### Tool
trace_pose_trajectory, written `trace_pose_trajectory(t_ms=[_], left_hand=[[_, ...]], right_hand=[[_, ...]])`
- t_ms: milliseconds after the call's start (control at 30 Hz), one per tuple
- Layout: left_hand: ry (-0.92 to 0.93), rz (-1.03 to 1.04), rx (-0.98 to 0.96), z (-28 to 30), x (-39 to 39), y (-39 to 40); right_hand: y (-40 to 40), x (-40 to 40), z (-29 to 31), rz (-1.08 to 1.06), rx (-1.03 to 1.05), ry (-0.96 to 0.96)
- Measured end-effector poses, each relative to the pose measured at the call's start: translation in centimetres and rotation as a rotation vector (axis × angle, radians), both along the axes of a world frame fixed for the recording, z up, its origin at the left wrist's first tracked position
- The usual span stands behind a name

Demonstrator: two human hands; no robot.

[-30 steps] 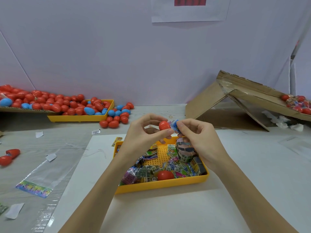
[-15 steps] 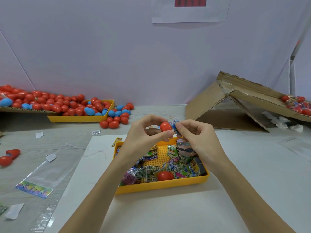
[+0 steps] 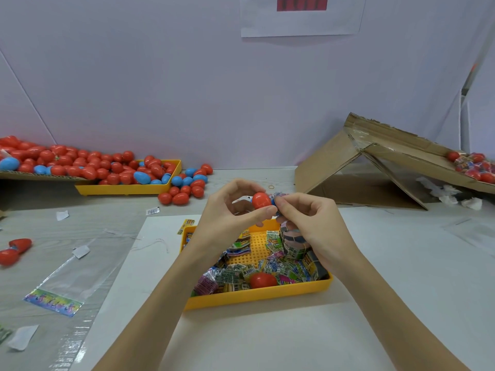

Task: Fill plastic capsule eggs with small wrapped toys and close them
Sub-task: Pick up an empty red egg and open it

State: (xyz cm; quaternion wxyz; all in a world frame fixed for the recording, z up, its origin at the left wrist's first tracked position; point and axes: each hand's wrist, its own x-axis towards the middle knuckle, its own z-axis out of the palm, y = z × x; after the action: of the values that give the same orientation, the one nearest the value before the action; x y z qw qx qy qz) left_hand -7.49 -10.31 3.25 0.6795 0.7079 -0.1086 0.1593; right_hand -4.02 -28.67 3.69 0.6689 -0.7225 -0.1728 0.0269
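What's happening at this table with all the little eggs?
A person is filling plastic eggs with small wrapped toys. The left hand holds a red egg half, and the right hand pushes a wrapped toy into it. Below sits a yellow tray of more toys. Many eggs are heaped in another tray at the back left.

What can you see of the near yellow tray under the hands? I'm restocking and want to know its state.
The near yellow tray is a shallow rectangular tray that looks like plastic, with a low rim and a studded floor, bare at its middle. It lies flat on a white sheet, below both hands. Small printed wrapped toys cover its near and right parts, and one red capsule egg lies among them near the front rim.
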Motion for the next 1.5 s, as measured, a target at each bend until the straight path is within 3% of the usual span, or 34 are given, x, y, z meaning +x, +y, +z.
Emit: trace_pose_trajectory(t_ms=[333,767,1000,1300,1500], left_hand=[[-0.021,-0.073,-0.016,-0.01,-0.01,0.03],[-0.049,0.017,0.016,0.2,-0.15,0.14],[-0.166,0.138,0.126,0.28,-0.36,-0.1],[-0.214,0.168,0.047,0.44,-0.49,-0.49],[-0.326,0.192,0.166,0.54,-0.48,-0.23]], right_hand=[[0.47,-0.29,-0.05,0.033,0.038,0.075],[0.35,-0.3,0.26,0.008,-0.033,0.015],[0.22,-0.4,0.39,0.023,-0.036,-0.003],[0.5,-0.75,0.18,0.027,0.176,0.08],[0.81,-0.43,-0.03,0.125,0.336,0.239]])
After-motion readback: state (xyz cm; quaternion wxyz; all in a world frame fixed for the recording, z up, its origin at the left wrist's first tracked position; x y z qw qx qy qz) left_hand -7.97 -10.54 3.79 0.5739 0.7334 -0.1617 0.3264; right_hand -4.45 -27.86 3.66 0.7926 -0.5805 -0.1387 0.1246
